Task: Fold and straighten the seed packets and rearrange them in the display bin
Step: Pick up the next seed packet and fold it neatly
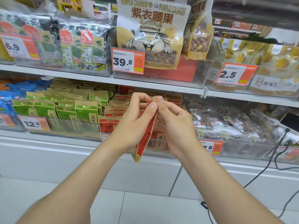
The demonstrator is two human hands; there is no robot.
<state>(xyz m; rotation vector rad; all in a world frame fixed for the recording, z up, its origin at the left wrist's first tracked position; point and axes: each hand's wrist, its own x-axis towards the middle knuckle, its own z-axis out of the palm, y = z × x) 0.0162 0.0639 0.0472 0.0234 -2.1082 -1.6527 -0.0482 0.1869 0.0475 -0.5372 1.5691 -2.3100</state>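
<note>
While your left grip and right grip both pinch the top edge of one red seed packet with fingers curled tight, it hangs edge-on just in front of the display bin. Red packets stand stacked inside, too overlapped to count. Below the held packet's bottom edge, space lies open toward the floor.

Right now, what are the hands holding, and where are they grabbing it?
The left hand and right hand pinch a red seed packet by its top edge.
</note>
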